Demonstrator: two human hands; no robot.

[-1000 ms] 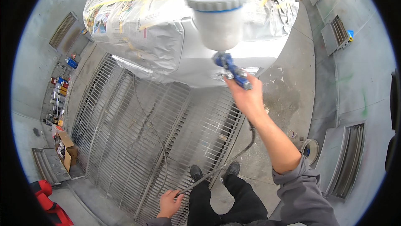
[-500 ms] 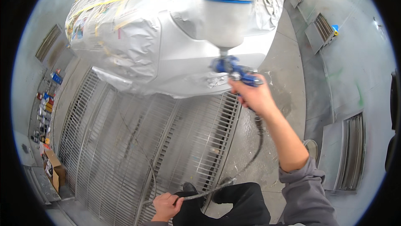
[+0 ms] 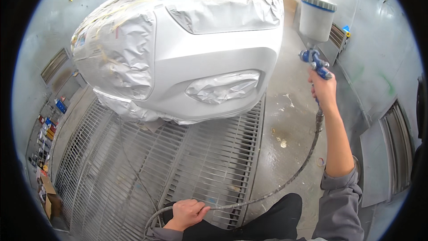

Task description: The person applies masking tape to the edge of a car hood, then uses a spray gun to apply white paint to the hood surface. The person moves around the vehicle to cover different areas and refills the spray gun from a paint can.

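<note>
My right hand (image 3: 323,85) grips a blue spray gun (image 3: 314,62) with a white cup (image 3: 315,22) and grey lid on top, held out right of the car's bumper (image 3: 232,49). The silver-white bumper has crumpled, taped newspaper masking (image 3: 120,51) over its left part and upper opening, and a foil-like covered patch (image 3: 223,85) low on the right. A dark hose (image 3: 290,183) hangs from the gun's handle and loops down to my left hand (image 3: 187,212), whose fingers are wrapped round it at the lower middle, above my dark-trousered legs.
A slatted metal grate (image 3: 200,156) lies below the bumper, beside concrete floor (image 3: 285,138). Assorted cans and bottles (image 3: 49,131) line the left wall, with an open cardboard box (image 3: 49,196). The booth's right wall (image 3: 379,58) has louvred metal vents (image 3: 394,147).
The spray gun and my right hand have moved rightward, clear of the bumper's front. My left hand has shifted slightly right along with the hose. The car now appears lower, showing more bumper.
</note>
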